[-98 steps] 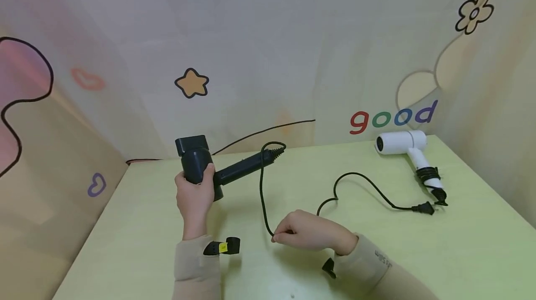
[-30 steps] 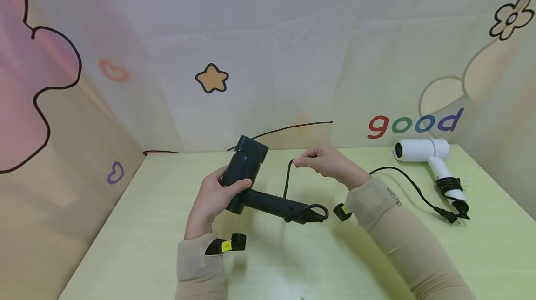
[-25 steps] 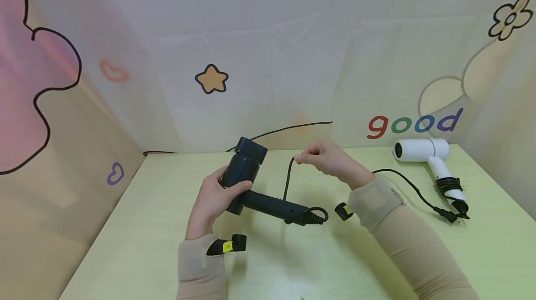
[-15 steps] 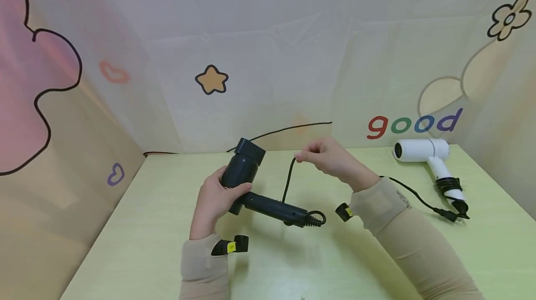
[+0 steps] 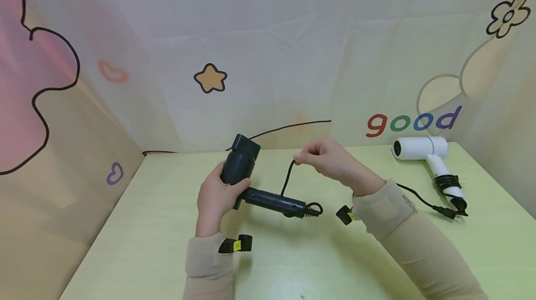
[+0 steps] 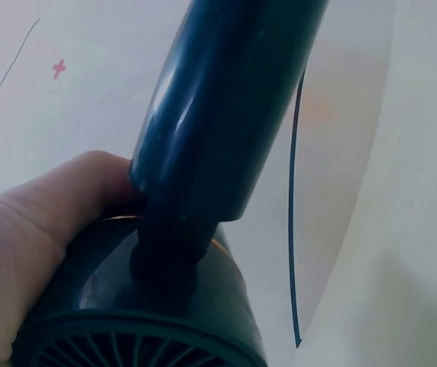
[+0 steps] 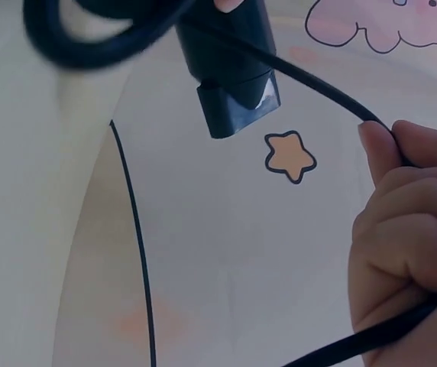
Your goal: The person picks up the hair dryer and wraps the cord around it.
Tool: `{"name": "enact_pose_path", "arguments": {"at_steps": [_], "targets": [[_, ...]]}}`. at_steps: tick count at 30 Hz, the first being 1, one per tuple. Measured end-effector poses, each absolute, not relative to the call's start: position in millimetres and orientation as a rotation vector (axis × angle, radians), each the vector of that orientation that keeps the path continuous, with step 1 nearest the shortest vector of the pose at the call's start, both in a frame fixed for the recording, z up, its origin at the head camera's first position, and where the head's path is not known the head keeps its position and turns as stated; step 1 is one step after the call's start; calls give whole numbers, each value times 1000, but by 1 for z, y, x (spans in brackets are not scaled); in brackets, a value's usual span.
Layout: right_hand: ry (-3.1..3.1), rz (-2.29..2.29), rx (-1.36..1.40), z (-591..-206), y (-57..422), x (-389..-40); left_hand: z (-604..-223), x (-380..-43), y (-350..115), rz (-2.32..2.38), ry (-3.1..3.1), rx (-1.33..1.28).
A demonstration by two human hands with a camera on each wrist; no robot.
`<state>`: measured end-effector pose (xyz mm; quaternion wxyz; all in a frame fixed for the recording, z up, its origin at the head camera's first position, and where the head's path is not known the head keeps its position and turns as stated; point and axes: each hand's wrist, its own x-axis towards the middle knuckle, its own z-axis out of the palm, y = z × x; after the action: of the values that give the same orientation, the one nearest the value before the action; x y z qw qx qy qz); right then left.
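My left hand (image 5: 214,197) grips the barrel of a dark hair dryer (image 5: 239,165), its thumb across the barrel near the handle joint. The dryer is held above the table, nozzle toward the wall and handle (image 5: 274,201) pointing right. From the handle's end a black cord (image 5: 287,178) loops back, passes behind the handle and rises to my right hand (image 5: 328,159), which pinches it between thumb and forefinger. In the right wrist view the cord (image 7: 322,86) also runs out below that hand. The left wrist view shows the handle (image 6: 226,115) close up and the grille (image 6: 138,348).
A white hair dryer (image 5: 420,148), its cord wound round the handle, lies at the back right of the pale green table (image 5: 138,244). Beside it is a black plug (image 5: 445,211) on a cord running back behind my right sleeve. A printed curtain (image 5: 268,58) stands behind the table.
Since the earliest frame the dryer has turned, its handle now tilting down to the right, and the cord passes behind the handle. My right hand has risen with the cord; lately both hands barely move.
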<state>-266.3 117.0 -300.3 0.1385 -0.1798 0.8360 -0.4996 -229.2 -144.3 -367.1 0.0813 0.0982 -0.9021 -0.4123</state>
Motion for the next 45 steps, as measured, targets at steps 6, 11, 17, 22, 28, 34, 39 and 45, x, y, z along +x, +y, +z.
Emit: {"name": "enact_pose_path", "arguments": {"at_steps": [6, 11, 17, 22, 28, 34, 39, 45], "targets": [[2416, -1460, -543, -298, 117, -253, -367, -232, -142, -1208, -2672, 329], [2423, -1474, -540, -299, 117, -241, -367, -233, -140, -1201, -2636, 353], [2456, -1465, -529, -302, 116, -226, -367, -233, -138, -1214, -2595, 383], [2478, -1477, -539, -308, 114, -215, -368, -233, -136, -1210, -2548, 374], [2464, -1527, -536, -316, 110, -203, -369, -233, -135, -1199, -2499, 382], [2427, -1549, -541, -325, 107, -196, -370, -232, -134, -1201, -2448, 397], [2420, -1545, -601, -333, 104, -190, -369, -232, -134, -1201, -2410, 409], [2441, -1541, -678, -342, 98, -183, -370, -232, -135, -1204, -2350, 428]]}}
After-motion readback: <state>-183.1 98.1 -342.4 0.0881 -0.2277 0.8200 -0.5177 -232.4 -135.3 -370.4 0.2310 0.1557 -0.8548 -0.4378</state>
